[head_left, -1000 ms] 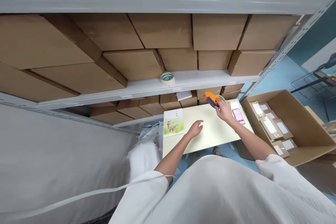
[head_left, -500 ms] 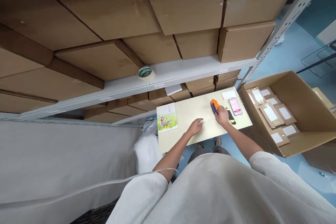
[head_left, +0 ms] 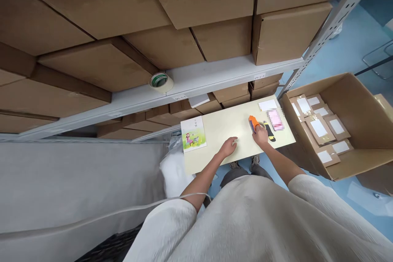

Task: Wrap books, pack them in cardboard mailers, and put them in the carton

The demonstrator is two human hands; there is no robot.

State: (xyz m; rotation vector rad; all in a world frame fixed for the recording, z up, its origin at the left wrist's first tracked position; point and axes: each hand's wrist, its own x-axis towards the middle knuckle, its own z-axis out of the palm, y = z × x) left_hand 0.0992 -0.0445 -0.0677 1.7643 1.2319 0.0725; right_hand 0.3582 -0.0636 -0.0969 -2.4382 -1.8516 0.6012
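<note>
My right hand (head_left: 261,136) is closed around the near end of an orange tape dispenser (head_left: 253,121) low over the pale tabletop (head_left: 216,131); whether it touches the surface is unclear. A ring of tape shows beside my fingers. Just right of it lies a black and yellow utility knife (head_left: 270,132). Over the middle of the table, my left hand (head_left: 228,147) is empty, its fingers loosely bent and apart. At the table's left end a picture book (head_left: 194,134) with a green and yellow cover lies flat.
A pink phone-like item (head_left: 275,119), partly blurred, and white paper (head_left: 267,105) lie at the table's right end. Beyond stands an open carton (head_left: 368,131) holding several labelled parcels (head_left: 319,128). A tape roll (head_left: 161,82) rests on the shelf edge (head_left: 208,74), before stacked boxes (head_left: 224,39).
My right hand and the tape dispenser have shifted slightly toward me, and the dispenser has turned a little. My left hand stays nearly in place. The whole view has shifted slightly.
</note>
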